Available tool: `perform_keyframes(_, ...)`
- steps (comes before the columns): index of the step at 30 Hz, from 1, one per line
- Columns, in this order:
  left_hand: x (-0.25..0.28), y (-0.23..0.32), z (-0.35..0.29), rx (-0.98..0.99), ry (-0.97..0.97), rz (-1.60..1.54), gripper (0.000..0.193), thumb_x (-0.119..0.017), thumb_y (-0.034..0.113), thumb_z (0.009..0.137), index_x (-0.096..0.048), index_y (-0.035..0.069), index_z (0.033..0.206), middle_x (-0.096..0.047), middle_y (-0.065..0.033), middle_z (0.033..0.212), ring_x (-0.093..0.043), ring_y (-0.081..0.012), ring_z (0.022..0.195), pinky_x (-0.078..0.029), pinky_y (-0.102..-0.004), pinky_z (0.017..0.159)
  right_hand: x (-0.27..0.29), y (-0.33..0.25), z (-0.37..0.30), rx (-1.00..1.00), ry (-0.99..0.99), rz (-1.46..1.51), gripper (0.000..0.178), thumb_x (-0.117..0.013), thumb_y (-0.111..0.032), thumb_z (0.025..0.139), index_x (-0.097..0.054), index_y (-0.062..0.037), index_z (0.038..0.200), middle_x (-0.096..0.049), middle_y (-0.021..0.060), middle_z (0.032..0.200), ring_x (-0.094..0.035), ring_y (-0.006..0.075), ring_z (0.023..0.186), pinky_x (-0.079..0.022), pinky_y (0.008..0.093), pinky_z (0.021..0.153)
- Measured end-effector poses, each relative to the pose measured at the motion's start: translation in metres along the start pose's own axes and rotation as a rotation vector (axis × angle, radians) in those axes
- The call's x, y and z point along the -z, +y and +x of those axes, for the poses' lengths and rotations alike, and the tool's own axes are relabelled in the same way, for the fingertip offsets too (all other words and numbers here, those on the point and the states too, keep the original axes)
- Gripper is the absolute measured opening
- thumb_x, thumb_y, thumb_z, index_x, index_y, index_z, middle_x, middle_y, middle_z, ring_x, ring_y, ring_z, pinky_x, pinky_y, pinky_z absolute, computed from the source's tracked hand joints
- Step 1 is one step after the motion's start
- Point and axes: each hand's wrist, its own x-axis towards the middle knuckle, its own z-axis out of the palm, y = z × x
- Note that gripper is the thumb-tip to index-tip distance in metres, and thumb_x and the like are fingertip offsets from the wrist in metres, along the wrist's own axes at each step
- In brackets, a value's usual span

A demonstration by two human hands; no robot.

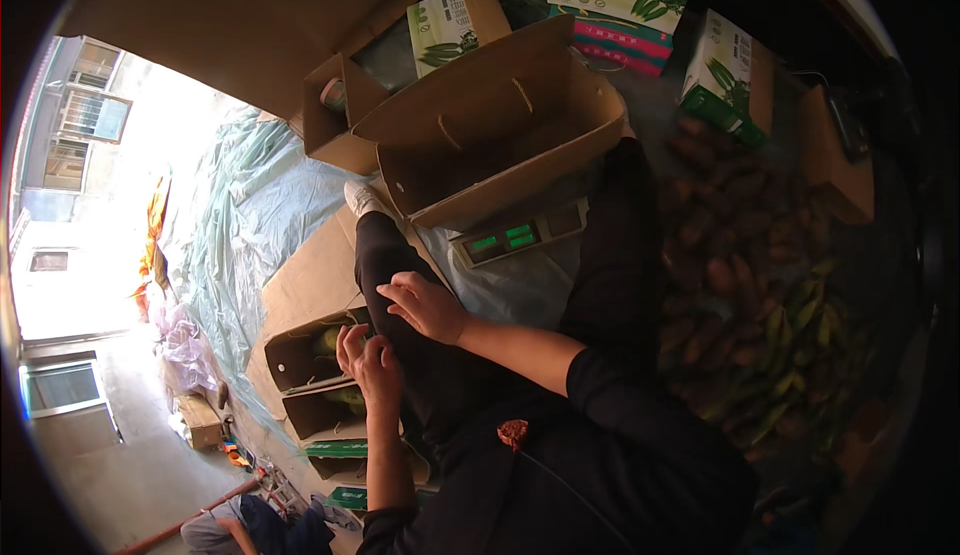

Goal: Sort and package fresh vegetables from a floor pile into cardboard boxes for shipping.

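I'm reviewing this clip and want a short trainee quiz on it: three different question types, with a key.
1. Multiple choice: what colour are the lit digits on the scale?
A) red
B) green
C) blue
2. True or false: the left-hand grip is nearer the small open boxes than the right-hand grip is.
3. Fill in the blank: the heap of brown and green things lies on the person's ____ side.

Key: 1. B, green. 2. True. 3. Right.
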Motion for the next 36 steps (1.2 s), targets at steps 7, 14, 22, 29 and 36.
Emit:
perform_keyframes(7,0.011,-0.005,0.002,0.040,-0.091,-0.260,0.011,-0.062,0.001,0.069,-0.059,0.005,0.079,-0.050,-0.0134,0.114,-0.036,-0.0370,0.122,-0.027,-0.0450,0.101,-0.006,-0.001,0.010,-0.107,0.028,0.014,0.042,-0.063,-0.006,0.082,-0.046,-0.0095,0.121,-0.048,0.0114,0.106,-0.059,0.0260,0.080,-0.051,0.0351,0.065)
perform_keyframes(14,0.046,-0.002,-0.020,0.004,-0.284,-0.454,0.013,-0.062,0.002,0.066,-0.057,0.005,0.078,-0.045,-0.0138,0.110,-0.034,-0.0394,0.122,-0.024,-0.0478,0.103,0.030,-0.039,-0.008,-0.190,-0.002,0.293,0.048,-0.061,0.000,0.083,-0.042,-0.0083,0.126,-0.046,0.0118,0.105,-0.052,0.0224,0.076,-0.045,0.0301,0.069)
perform_keyframes(22,0.033,-0.021,-0.001,0.027,0.016,-0.275,0.017,-0.061,0.003,0.078,-0.058,0.003,0.095,-0.050,-0.0125,0.108,-0.044,-0.0307,0.108,-0.034,-0.0443,0.093,0.072,-0.051,-0.012,-0.102,-0.018,0.163,0.048,-0.067,-0.011,0.080,-0.044,-0.0106,0.122,-0.046,0.0124,0.108,-0.057,0.0303,0.086,-0.048,0.0347,0.071)
perform_keyframes(29,0.038,0.078,0.088,-0.306,0.001,-0.301,0.038,-0.063,0.007,0.079,-0.054,0.003,0.115,-0.048,-0.0153,0.123,-0.041,-0.0311,0.119,-0.029,-0.0439,0.102,0.211,-0.081,-0.002,-0.092,0.344,-0.177,0.031,-0.066,-0.006,0.078,-0.056,-0.0065,0.107,-0.054,0.0101,0.102,-0.057,0.0293,0.093,-0.049,0.0342,0.073)
perform_keyframes(36,-0.002,0.159,0.141,-0.566,-0.132,-0.236,0.058,-0.069,0.009,0.070,-0.050,0.009,0.124,-0.046,-0.0126,0.126,-0.037,-0.0332,0.122,-0.026,-0.0451,0.103,0.358,-0.073,-0.078,-0.380,0.773,-0.459,0.018,-0.060,-0.003,0.083,-0.059,-0.0036,0.101,-0.054,0.0040,0.087,-0.051,0.0093,0.068,-0.043,0.0224,0.060)
